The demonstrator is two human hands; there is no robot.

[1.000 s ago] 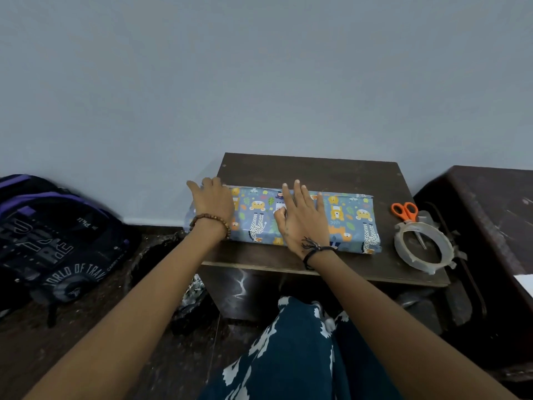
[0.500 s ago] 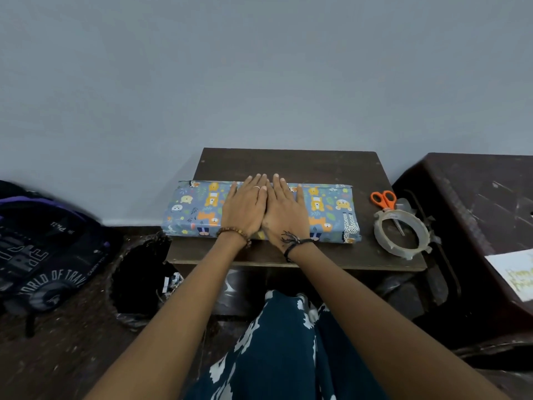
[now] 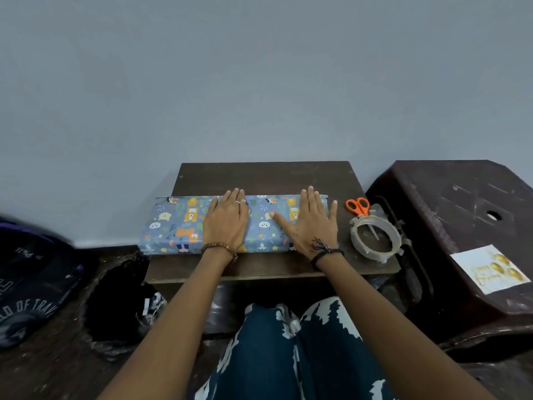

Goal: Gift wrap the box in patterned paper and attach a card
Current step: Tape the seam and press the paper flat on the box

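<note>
— Where's the box?

— I see the wrapped box [image 3: 202, 223] lying lengthwise on the dark surface [image 3: 259, 176], its left end hanging past the edge. Blue animal-print paper covers it.

— Hands?

— Left hand [image 3: 226, 223] flat on the middle, fingers straight and together, gripping nothing. Right hand [image 3: 313, 226] flat on the right end, fingers spread, thumb out, also gripping nothing.

— And the card?

— Card [image 3: 490, 268] lies on the brown stool [image 3: 461, 203] to my right. Orange scissors [image 3: 360, 207] rest across the tape roll [image 3: 375, 236], just beside the box.
</note>
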